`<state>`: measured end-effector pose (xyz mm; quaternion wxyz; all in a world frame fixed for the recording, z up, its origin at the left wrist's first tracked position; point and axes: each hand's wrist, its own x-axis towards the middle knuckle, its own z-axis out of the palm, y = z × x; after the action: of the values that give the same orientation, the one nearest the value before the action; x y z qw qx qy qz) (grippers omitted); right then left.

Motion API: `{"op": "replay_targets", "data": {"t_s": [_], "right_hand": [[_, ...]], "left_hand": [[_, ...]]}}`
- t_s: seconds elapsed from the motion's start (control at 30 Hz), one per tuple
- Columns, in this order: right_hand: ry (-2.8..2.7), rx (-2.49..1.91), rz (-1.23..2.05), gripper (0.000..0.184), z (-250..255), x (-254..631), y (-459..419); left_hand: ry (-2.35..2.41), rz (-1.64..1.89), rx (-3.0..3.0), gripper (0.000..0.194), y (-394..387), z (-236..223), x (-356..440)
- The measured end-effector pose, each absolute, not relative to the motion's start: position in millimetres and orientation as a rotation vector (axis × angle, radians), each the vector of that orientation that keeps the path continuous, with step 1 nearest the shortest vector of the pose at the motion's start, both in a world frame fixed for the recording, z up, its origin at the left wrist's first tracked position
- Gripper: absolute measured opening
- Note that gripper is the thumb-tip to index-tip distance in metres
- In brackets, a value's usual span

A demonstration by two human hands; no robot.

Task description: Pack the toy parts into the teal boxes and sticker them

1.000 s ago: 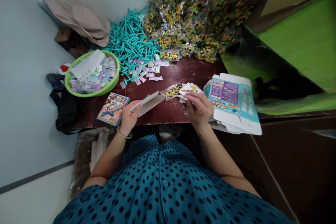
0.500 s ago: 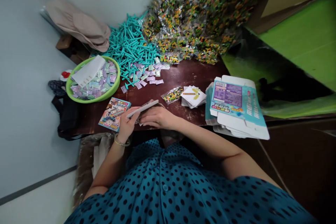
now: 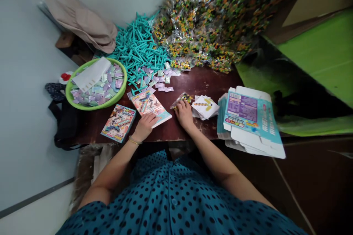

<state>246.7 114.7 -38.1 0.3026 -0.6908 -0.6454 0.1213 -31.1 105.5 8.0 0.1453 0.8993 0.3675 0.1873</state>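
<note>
A printed cardboard box (image 3: 149,105) lies on the table, its near end white and light blue. My left hand (image 3: 146,124) is closed over that near end, with the fingers on top. My right hand (image 3: 184,114) reaches over a small clear bag of colourful beads (image 3: 185,97), its fingers bent onto the bag and covering the near part. Just right of this hand sits a stack of white cards (image 3: 204,107), the top one showing a pixel pickaxe. Another printed box (image 3: 118,123) lies to the left of my left hand.
A green basket (image 3: 124,93) of small sachets stands at the left. Behind are a heap of teal plastic hammer-shaped sticks (image 3: 138,44), loose sachets (image 3: 160,85) and a pile of bead bags (image 3: 198,29). Flattened boxes (image 3: 250,117) are stacked at the right edge.
The box held between both hands has come down onto the table, lying flat under my left hand. My right hand has left it and moved right onto the bead bag.
</note>
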Motion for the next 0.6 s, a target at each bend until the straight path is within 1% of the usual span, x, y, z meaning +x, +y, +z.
{"op": "replay_targets", "data": {"t_s": [0.03, 0.07, 0.13, 0.17, 0.2, 0.3, 0.33, 0.37, 0.4, 0.47, 0.5, 0.6], "right_hand": [[-1.676, -1.797, 0.342, 0.020, -36, 247, 117], [-1.603, -1.743, 0.356, 0.020, -29, 246, 118], [-1.468, -1.564, 0.383, 0.023, -6, 238, 112], [-1.468, -1.436, 0.410, 0.023, 7, 229, 108], [-1.544, -1.278, 0.457, 0.023, 19, 219, 103], [-2.014, -0.720, 0.677, 0.023, 41, 183, 111], [-2.124, -0.629, 0.734, 0.024, 42, 175, 126], [-2.185, -0.665, 0.761, 0.024, 41, 170, 149], [-2.197, -0.814, 0.755, 0.026, 39, 168, 177], [-2.116, -1.240, 0.657, 0.030, 34, 173, 247], [-2.084, -1.378, 0.599, 0.033, 33, 176, 283], [-2.069, -1.503, 0.503, 0.046, 31, 185, 369]], "left_hand": [[1.085, 0.424, 2.562, 0.043, 107, 7, -37], [1.112, 0.367, 2.483, 0.050, 108, 9, -43], [1.106, 0.436, 2.154, 0.076, 108, 19, -50], [1.069, 0.536, 1.899, 0.081, 109, 25, -50], [1.024, 0.644, 1.605, 0.078, 111, 30, -48], [0.988, 0.876, 0.790, 0.051, 127, 40, -35], [1.021, 0.917, 0.606, 0.042, 135, 41, -31], [1.058, 0.936, 0.468, 0.035, 144, 41, -27], [1.085, 0.938, 0.366, 0.029, 151, 39, -25], [1.073, 0.908, 0.224, 0.024, 163, 35, -22], [1.047, 0.885, 0.173, 0.024, 166, 31, -20], [0.998, 0.847, 0.069, 0.021, 169, 21, -12]]}}
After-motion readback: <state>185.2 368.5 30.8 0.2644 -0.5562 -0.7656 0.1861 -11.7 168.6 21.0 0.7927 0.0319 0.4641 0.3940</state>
